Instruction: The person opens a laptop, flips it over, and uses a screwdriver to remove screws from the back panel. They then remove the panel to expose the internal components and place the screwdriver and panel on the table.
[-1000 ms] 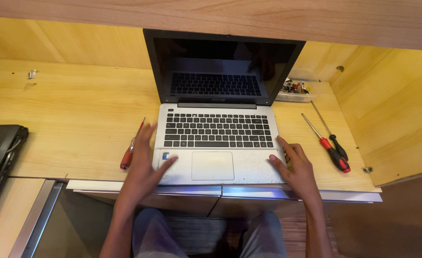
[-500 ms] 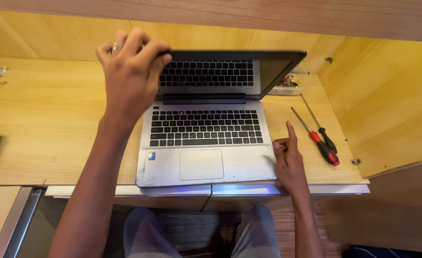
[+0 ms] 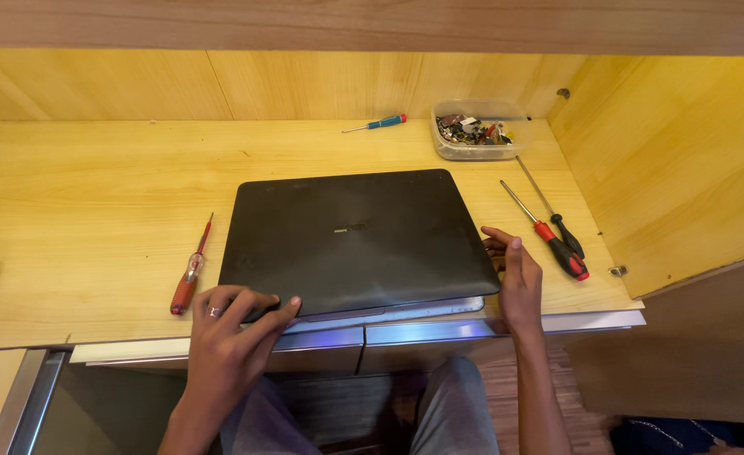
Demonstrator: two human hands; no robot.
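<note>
A: Where is the laptop (image 3: 359, 238)?

B: Shut flat at the desk's (image 3: 77, 194) centre, its front edge just over the desk's near lip.

A: And the hands?

B: The left hand (image 3: 235, 316), at 7 o'clock, has its fingers spread flat on the lid's front corner, gripping nothing. The right hand (image 3: 517, 271), at 3 o'clock, has loosely curled fingers touching the side edge.

A: Room around it?

B: Bare wood from 9 to 12 o'clock. A red screwdriver (image 3: 190, 270) lies close at 9; two more screwdrivers (image 3: 557, 240) crowd 3, just beside the right hand.
</note>
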